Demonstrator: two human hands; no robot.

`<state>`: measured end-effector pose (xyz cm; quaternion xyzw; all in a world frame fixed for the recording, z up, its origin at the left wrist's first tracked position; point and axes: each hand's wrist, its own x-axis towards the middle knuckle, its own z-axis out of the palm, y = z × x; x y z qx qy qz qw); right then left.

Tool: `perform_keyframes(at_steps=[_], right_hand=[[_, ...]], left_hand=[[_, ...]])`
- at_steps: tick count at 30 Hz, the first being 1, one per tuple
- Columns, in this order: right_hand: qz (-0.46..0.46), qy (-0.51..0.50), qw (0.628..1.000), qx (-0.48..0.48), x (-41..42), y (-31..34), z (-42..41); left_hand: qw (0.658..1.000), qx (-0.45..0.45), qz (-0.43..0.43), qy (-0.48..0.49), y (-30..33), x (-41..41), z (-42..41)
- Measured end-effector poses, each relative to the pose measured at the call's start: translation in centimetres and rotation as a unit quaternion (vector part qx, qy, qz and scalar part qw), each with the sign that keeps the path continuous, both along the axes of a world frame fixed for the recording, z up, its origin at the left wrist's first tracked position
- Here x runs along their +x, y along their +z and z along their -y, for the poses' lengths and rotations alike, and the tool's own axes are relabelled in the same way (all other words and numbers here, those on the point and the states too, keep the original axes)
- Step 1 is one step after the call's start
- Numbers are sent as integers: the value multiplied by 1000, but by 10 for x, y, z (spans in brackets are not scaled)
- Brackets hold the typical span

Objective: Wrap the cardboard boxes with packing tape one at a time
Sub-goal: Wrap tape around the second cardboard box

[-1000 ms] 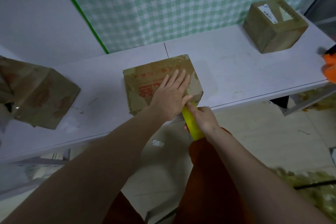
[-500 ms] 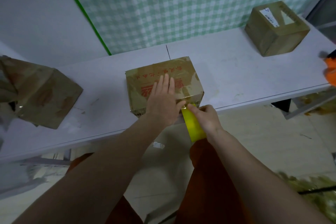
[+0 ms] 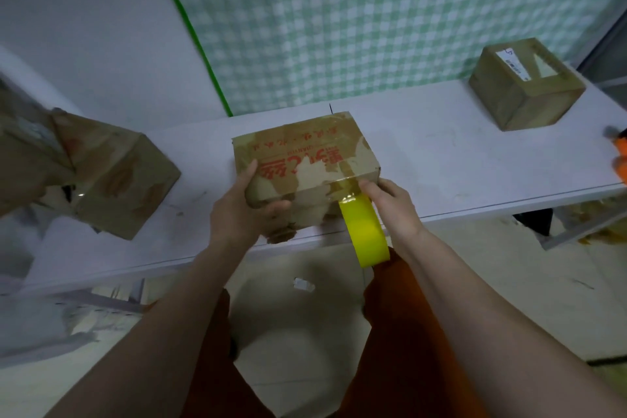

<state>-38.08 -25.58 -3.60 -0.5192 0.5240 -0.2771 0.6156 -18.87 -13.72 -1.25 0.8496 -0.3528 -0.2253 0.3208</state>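
Head view: the white counter [image 3: 441, 159] crosses mid-frame, its left end blurred. At the left edge a crumpled taped box [image 3: 112, 176] is cut off; upper right sits a smaller taped box [image 3: 526, 85]; an orange thing [image 3: 621, 163] at the right edge is too cropped to identify. The printed cardboard box [image 3: 305, 159] lies at centre. The left hand [image 3: 242, 214], half a second ago flat on its top, now grips its near left corner, thumb across the front. The right hand [image 3: 395, 204] grips the yellow tape roll [image 3: 364, 231] at the box's near right corner, its far side hidden.
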Motion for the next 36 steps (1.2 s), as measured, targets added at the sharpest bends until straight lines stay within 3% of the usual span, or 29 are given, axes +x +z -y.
perform_keyframes(at_steps=[2,6,10,13,15,17,18,19,21,23,30,36], right_hand=[[-3,30,999,-10,11,15,0],[10,120,993,21,26,44,-6],[34,204,978,21,33,55,-22],[34,191,981,-23,46,58,-34],[40,148,987,-58,58,63,-38],[43,107,990,-78,70,69,-37],[39,96,991,-84,76,72,-36],[34,90,991,-89,83,75,-35],[36,85,991,-99,94,81,-32],[47,87,990,-101,101,83,-27],[32,118,986,-113,115,75,-3],[-34,89,986,-134,137,92,12]], left_hand=[[999,20,37,2,19,17,-7],[998,54,24,1,53,45,-22],[992,87,-92,19,56,69,-37],[984,127,-126,3,52,86,-41],[981,188,-45,-3,51,92,-35],[943,256,215,-3,46,88,-25],[911,240,335,-31,42,80,-20],[895,195,393,-84,39,72,-14],[899,139,359,-210,29,54,-1],[899,159,319,-255,18,49,10],[894,190,350,-203,-3,67,45],[881,256,309,-249,10,86,60]])
